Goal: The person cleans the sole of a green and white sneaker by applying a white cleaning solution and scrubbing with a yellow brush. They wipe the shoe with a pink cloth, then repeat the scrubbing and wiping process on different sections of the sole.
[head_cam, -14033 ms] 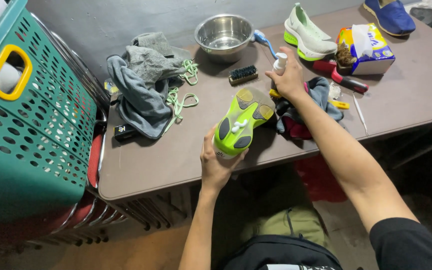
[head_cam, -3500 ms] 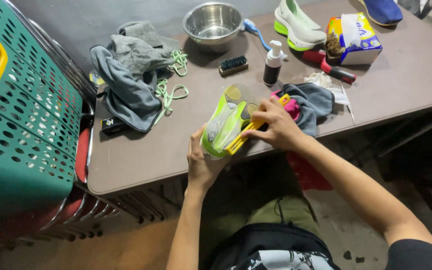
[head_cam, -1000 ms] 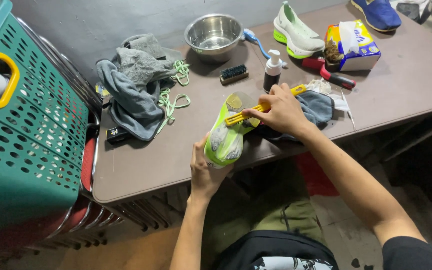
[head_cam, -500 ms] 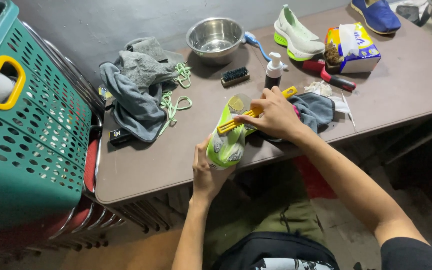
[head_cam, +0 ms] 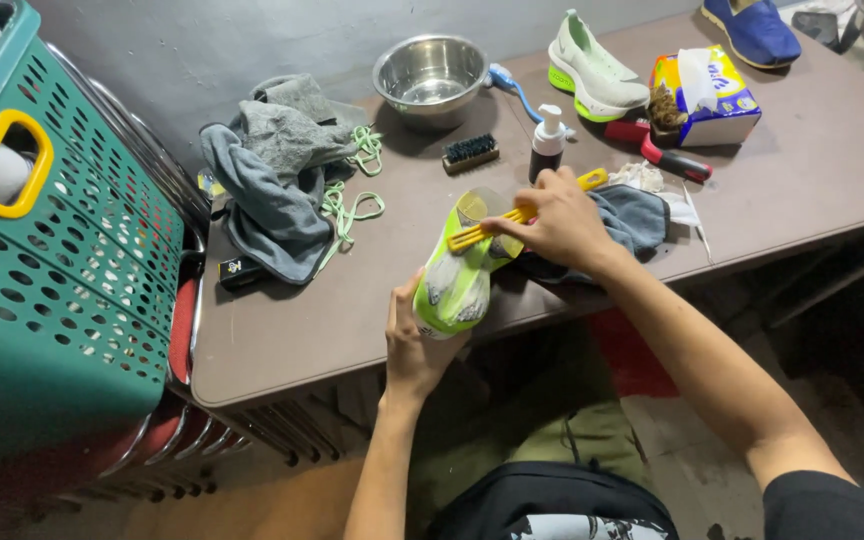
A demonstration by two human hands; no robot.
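Neon shoe (head_cam: 455, 275) gripped by left hand (head_cam: 414, 345), toe hidden; right hand (head_cam: 552, 222) clamps yellow brush (head_cam: 512, 215), bristles hidden.

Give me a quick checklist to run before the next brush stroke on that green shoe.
1. Left hand grips the green shoe from below: ok.
2. Right hand holds the yellow brush against the shoe: ok.
3. Shoe held over the table edge, not resting flat: ok.
4. Pump bottle upright, close behind the right hand: ok.
5. Water in the metal bowl: cannot tell.
6. Blue-grey cloth beside the right hand: ok.
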